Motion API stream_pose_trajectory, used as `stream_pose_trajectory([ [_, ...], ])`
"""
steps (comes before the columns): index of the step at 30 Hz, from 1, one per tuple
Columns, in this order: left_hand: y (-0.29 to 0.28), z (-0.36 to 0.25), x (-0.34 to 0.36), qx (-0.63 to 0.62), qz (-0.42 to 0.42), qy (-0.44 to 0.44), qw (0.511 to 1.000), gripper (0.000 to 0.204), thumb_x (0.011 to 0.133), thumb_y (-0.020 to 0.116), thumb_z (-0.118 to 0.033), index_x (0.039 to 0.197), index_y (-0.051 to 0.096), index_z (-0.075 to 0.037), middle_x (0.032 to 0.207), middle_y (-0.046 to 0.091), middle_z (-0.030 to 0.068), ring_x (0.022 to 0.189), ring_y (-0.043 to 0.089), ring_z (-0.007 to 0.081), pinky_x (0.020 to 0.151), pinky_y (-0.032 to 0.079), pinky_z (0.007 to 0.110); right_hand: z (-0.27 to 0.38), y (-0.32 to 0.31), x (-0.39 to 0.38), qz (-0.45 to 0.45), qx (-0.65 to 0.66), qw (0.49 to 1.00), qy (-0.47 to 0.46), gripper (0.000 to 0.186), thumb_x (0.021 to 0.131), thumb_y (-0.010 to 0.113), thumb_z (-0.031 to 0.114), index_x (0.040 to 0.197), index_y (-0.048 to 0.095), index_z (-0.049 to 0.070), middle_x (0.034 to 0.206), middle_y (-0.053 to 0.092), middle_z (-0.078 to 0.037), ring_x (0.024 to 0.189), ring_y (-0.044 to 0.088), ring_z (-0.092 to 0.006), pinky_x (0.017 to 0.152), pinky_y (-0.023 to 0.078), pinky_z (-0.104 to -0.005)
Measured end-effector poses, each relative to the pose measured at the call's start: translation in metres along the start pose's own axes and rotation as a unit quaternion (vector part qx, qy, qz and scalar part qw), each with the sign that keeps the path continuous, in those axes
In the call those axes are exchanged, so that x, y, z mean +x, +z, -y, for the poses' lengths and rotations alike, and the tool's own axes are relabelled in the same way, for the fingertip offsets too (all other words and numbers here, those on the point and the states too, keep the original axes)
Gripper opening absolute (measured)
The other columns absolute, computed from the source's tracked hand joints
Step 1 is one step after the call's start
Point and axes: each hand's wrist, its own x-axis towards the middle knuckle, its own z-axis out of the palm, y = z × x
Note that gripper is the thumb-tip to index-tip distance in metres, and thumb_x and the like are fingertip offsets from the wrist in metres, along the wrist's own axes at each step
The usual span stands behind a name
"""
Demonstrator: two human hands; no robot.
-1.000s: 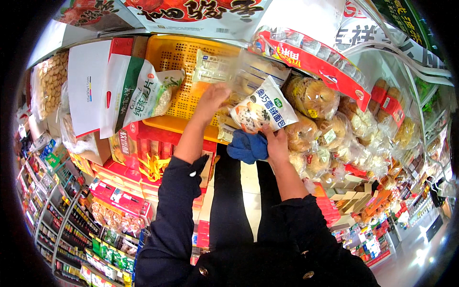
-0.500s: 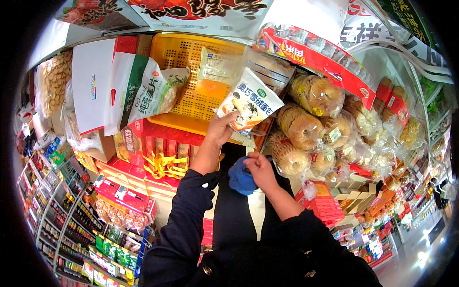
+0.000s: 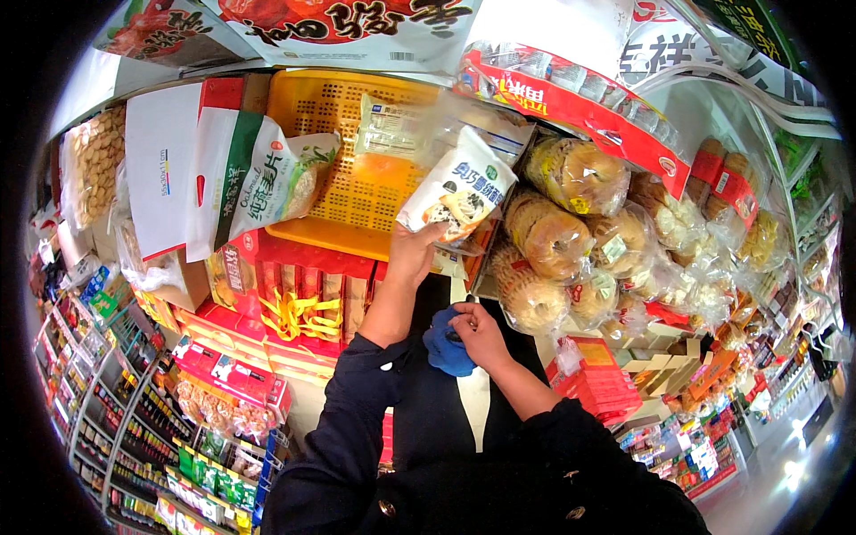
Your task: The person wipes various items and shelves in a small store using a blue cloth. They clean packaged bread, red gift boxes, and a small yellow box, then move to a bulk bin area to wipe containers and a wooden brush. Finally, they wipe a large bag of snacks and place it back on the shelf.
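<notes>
Blue cloth (image 3: 448,346) is bunched in my right hand (image 3: 480,334), the fingers closed on its upper right side, in front of my dark trousers (image 3: 432,406). My left hand (image 3: 413,254) pinches the lower left edge of a white bread packet (image 3: 456,189), thumb across its printed front; the fingers behind it are mostly hidden. The packet is held up, tilted, just above my left hand and in front of the right end of a yellow basket (image 3: 357,192). I cannot tell whether the two touch.

Inside the basket, toward its upper right, lies a pale clear-wrapped packet (image 3: 388,127). To the left, a white and green pouch (image 3: 259,183) overlaps the basket's side, with a plain white panel (image 3: 162,169) beside it and a clear bag of round brown pieces (image 3: 92,165) farther left. Below the basket stand red boxes (image 3: 267,259) tied with yellow ribbon (image 3: 301,315).

On my right, clear bags of round bread (image 3: 551,239) are piled close together, near the packet, under a long red-edged tray (image 3: 571,116). A red carton (image 3: 596,382) sits below the pile.
</notes>
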Motion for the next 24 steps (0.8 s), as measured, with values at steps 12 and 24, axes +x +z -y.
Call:
stream_pose_trajectory([
  [12, 0.006, -0.061, 0.067, 0.319, 0.214, -0.100, 0.918, 0.050, 0.077, 0.071, -0.008, 0.121, 0.049, 0.001, 0.112, 0.059, 0.0058, 0.100, 0.055, 0.0142, 0.089, 0.043, 0.029, 0.000, -0.004, -0.006, 0.001, 0.016, 1.000, 0.013, 0.027, 0.088, 0.054, 0.010, 0.112, 0.051, -0.002, 0.090, 0.064, -0.008, 0.084, 0.059, -0.0128, 0.078, 0.046, -0.0255],
  [24, -0.043, -0.039, 0.081, 0.420, 0.245, -0.119, 0.866, 0.053, 0.080, 0.070, -0.016, 0.124, 0.046, 0.001, 0.115, 0.056, 0.0065, 0.103, 0.052, 0.0147, 0.091, 0.042, 0.030, -0.013, -0.003, -0.001, 0.015, 0.014, 1.000, 0.019, 0.030, 0.089, 0.055, 0.015, 0.114, 0.049, -0.001, 0.086, 0.060, -0.007, 0.081, 0.056, -0.0134, 0.074, 0.045, -0.0275],
])
